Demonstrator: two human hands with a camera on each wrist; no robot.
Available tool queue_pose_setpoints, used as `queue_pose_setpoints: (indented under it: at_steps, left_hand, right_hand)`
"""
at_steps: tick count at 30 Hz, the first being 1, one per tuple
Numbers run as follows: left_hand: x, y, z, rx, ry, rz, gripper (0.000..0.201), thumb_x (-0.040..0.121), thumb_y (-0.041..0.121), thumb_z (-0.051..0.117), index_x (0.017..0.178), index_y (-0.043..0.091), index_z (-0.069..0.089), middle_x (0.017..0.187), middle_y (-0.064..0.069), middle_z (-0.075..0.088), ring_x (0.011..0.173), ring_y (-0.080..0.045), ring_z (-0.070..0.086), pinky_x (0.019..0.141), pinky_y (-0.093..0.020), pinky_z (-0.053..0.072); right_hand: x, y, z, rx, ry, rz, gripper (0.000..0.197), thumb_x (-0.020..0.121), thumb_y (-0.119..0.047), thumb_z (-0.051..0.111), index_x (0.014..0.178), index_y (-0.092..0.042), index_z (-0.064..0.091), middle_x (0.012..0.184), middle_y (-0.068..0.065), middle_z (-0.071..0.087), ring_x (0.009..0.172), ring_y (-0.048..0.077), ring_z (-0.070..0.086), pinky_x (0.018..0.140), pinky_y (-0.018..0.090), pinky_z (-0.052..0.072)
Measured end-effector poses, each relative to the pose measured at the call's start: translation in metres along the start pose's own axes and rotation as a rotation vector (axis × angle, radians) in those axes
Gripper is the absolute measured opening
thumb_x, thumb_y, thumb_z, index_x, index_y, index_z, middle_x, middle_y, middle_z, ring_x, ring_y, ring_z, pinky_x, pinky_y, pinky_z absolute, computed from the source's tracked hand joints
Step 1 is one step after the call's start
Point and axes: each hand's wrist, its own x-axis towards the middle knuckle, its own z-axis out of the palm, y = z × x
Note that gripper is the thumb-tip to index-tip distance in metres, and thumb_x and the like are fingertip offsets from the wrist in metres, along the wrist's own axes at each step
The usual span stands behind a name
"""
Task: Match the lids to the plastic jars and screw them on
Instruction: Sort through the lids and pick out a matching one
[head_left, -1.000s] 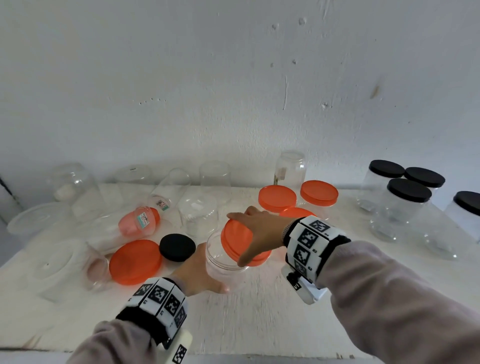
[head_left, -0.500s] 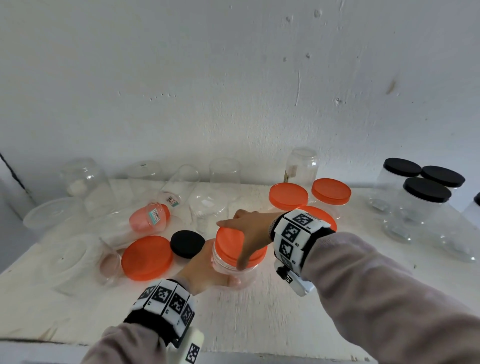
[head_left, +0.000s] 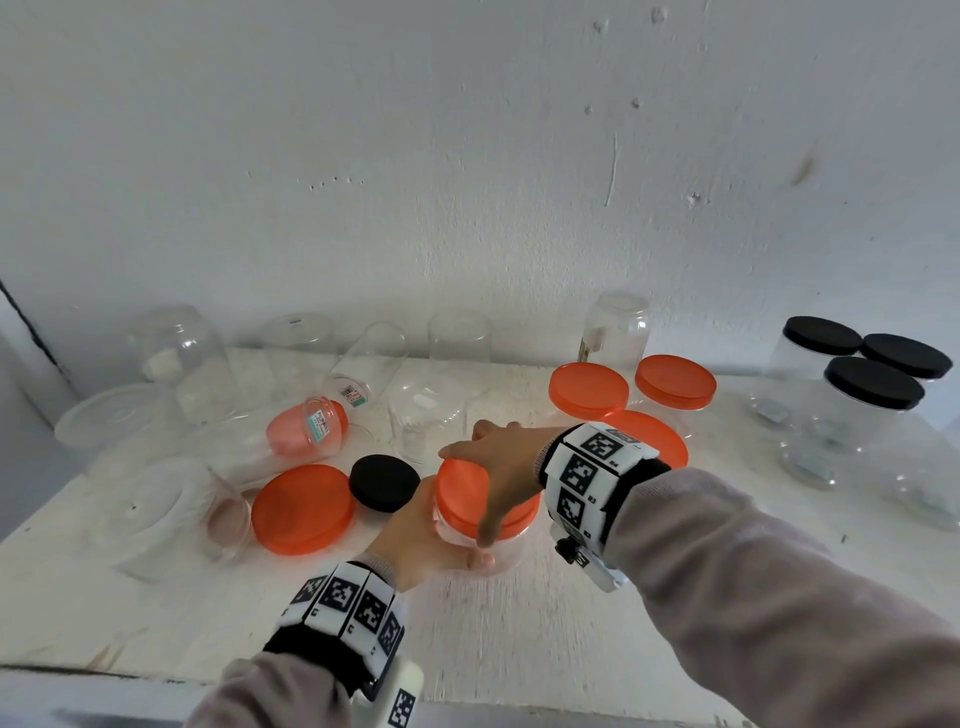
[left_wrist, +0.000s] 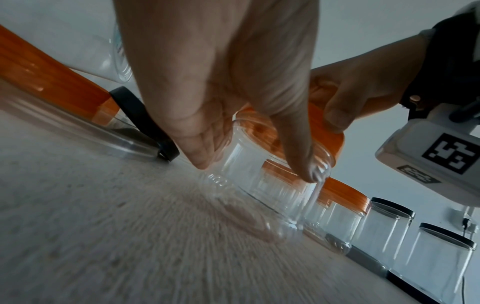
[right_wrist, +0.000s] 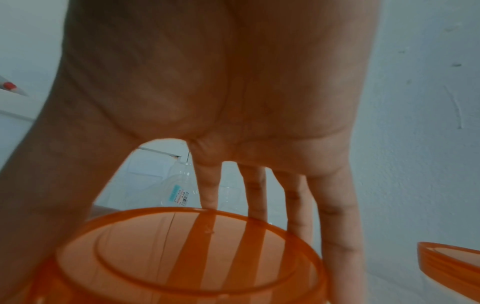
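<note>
Steadying a small clear plastic jar (head_left: 470, 540) on a white painted tabletop (head_left: 519, 623), a person's left hand (head_left: 415, 540) curled thumb and fingers round its wall while the right hand (head_left: 498, 462) arched over a round orange plastic lid (head_left: 467, 496) seated on the jar's mouth, thumb and fingertips (right_wrist: 335, 216) clasping the rim. The jar looked empty, thin-walled and very light, likely to slide on the smooth paint and to flex if squeezed hard, so a firm hold low on the wall and a spread grip on the ribbed edge of the lid seemed the sound places to take it. Beside the pair lay a larger loose orange lid (head_left: 303, 508) and a small black lid (head_left: 384, 482), just apart from the jar. Uncapped clear jars (head_left: 457, 343), some tipped over, stood toward a scuffed white wall (head_left: 467, 156); orange-lidded jars (head_left: 675, 382) and black-lidded jars (head_left: 872, 395) were grouped to the right.
</note>
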Motion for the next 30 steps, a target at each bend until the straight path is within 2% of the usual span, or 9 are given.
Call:
queue_pose_setpoints:
  at_steps: [3, 8, 12, 15, 18, 21, 26, 28, 30]
  left_hand:
    - [0.0, -0.003, 0.001, 0.016, 0.04, -0.038, 0.105, 0.044, 0.034, 0.092, 0.131, 0.033, 0.032, 0.12, 0.016, 0.053, 0.109, 0.002, 0.05, 0.087, -0.017, 0.039]
    - [0.0, -0.003, 0.003, 0.015, 0.047, -0.039, 0.107, 0.036, 0.045, 0.087, 0.127, 0.035, 0.033, 0.113, 0.019, 0.056, 0.101, 0.012, 0.049, 0.074, -0.006, 0.038]
    - [-0.002, -0.002, 0.005, -0.015, 0.044, -0.034, 0.1, 0.036, 0.045, 0.088, 0.122, 0.036, 0.038, 0.113, 0.02, 0.059, 0.103, 0.01, 0.053, 0.076, -0.007, 0.04]
    - [-0.004, 0.002, 0.006, -0.022, 0.032, -0.005, 0.083, 0.038, 0.043, 0.087, 0.108, 0.042, 0.042, 0.1, 0.035, 0.061, 0.094, 0.02, 0.054, 0.067, 0.001, 0.042]
    - [-0.004, 0.002, 0.006, -0.01, 0.058, -0.017, 0.095, 0.035, 0.047, 0.085, 0.118, 0.037, 0.039, 0.109, 0.024, 0.06, 0.1, 0.01, 0.054, 0.073, -0.006, 0.041]
    - [-0.003, 0.0, 0.006, 0.014, 0.061, -0.034, 0.104, 0.035, 0.049, 0.084, 0.124, 0.037, 0.032, 0.115, 0.02, 0.054, 0.103, 0.009, 0.049, 0.074, -0.007, 0.038]
    - [-0.003, 0.0, 0.005, -0.002, 0.049, -0.054, 0.112, 0.035, 0.045, 0.087, 0.132, 0.028, 0.032, 0.121, 0.014, 0.054, 0.111, 0.0, 0.051, 0.085, -0.016, 0.042]
    - [-0.003, 0.001, 0.005, -0.013, 0.044, -0.044, 0.107, 0.036, 0.043, 0.087, 0.128, 0.03, 0.036, 0.116, 0.016, 0.058, 0.106, 0.002, 0.055, 0.08, -0.011, 0.044]
    - [-0.004, 0.003, 0.007, -0.025, 0.042, -0.01, 0.091, 0.037, 0.042, 0.087, 0.115, 0.038, 0.041, 0.106, 0.022, 0.063, 0.098, 0.012, 0.057, 0.07, -0.004, 0.045]
  right_hand:
    - [0.003, 0.001, 0.005, 0.028, 0.02, 0.03, 0.107, 0.057, -0.068, 0.075, 0.144, -0.045, 0.017, 0.141, -0.002, 0.03, 0.13, 0.031, 0.033, 0.088, 0.052, 0.04]
    - [0.006, -0.001, 0.011, 0.07, 0.062, 0.097, 0.111, 0.053, -0.083, 0.064, 0.143, -0.036, 0.022, 0.139, 0.002, 0.034, 0.127, 0.033, 0.039, 0.081, 0.049, 0.038]
    - [0.003, 0.0, 0.002, 0.066, 0.007, 0.04, 0.111, 0.056, -0.068, 0.076, 0.144, -0.049, 0.01, 0.145, -0.003, 0.027, 0.132, 0.031, 0.032, 0.093, 0.054, 0.038]
    - [0.004, 0.002, -0.001, 0.051, -0.01, 0.01, 0.103, 0.059, -0.062, 0.077, 0.142, -0.053, 0.016, 0.141, -0.006, 0.029, 0.13, 0.029, 0.031, 0.09, 0.052, 0.039]
    - [0.005, 0.001, 0.003, 0.057, 0.023, 0.048, 0.101, 0.057, -0.075, 0.069, 0.142, -0.047, 0.021, 0.138, -0.003, 0.032, 0.128, 0.031, 0.036, 0.088, 0.051, 0.04]
    - [0.005, 0.001, 0.005, 0.062, 0.043, 0.074, 0.103, 0.056, -0.081, 0.064, 0.142, -0.043, 0.022, 0.137, -0.001, 0.034, 0.127, 0.031, 0.038, 0.087, 0.052, 0.04]
    - [0.002, 0.003, -0.003, 0.025, -0.042, 0.0, 0.107, 0.06, -0.055, 0.08, 0.142, -0.055, 0.011, 0.144, -0.007, 0.026, 0.132, 0.028, 0.03, 0.093, 0.052, 0.039]
    - [0.002, 0.005, -0.004, 0.028, -0.051, -0.007, 0.104, 0.061, -0.052, 0.081, 0.141, -0.056, 0.015, 0.142, -0.008, 0.027, 0.13, 0.028, 0.033, 0.092, 0.051, 0.041]
    - [0.003, 0.006, -0.002, 0.048, -0.029, 0.012, 0.102, 0.059, -0.061, 0.078, 0.141, -0.054, 0.017, 0.139, -0.007, 0.03, 0.127, 0.029, 0.037, 0.091, 0.05, 0.042]
